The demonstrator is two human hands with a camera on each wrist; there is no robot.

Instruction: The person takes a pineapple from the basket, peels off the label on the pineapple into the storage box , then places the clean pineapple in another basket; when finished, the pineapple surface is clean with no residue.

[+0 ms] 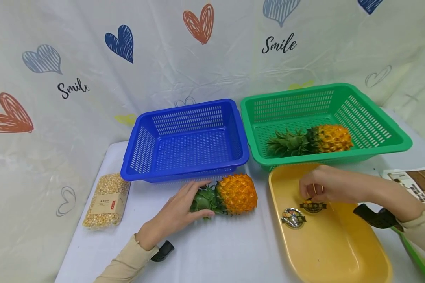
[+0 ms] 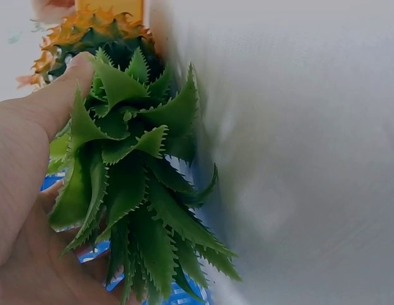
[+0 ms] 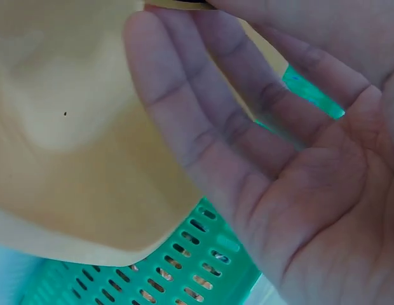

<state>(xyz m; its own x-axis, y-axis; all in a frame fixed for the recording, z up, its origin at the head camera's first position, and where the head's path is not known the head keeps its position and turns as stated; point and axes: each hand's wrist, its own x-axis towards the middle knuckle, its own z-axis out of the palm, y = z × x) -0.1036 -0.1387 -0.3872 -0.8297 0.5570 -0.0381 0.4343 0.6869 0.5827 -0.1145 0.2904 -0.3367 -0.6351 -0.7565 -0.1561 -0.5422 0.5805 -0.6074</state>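
Note:
A small orange pineapple [image 1: 237, 194] lies on its side on the white table, its green leafy crown [image 2: 130, 152] pointing left. My left hand [image 1: 177, 204] holds it by the crown, thumb on the near side and fingers round the far side. Over the yellow basin [image 1: 334, 247], my right hand [image 1: 320, 184] bends its fingers down and pinches a dark fruit sticker [image 1: 313, 206] between thumb and fingertips. Another round sticker [image 1: 293, 218], partly shiny, lies in the basin just left of it. In the right wrist view only the sticker's dark edge shows at the fingertips.
Behind the pineapple stands a blue basket [image 1: 184, 173]. A green basket [image 1: 340, 158] to its right holds another pineapple [image 1: 331, 138]. A bag of corn kernels [image 1: 106, 202] lies at the left table edge. A printed packet [image 1: 416, 184] lies beyond my right arm.

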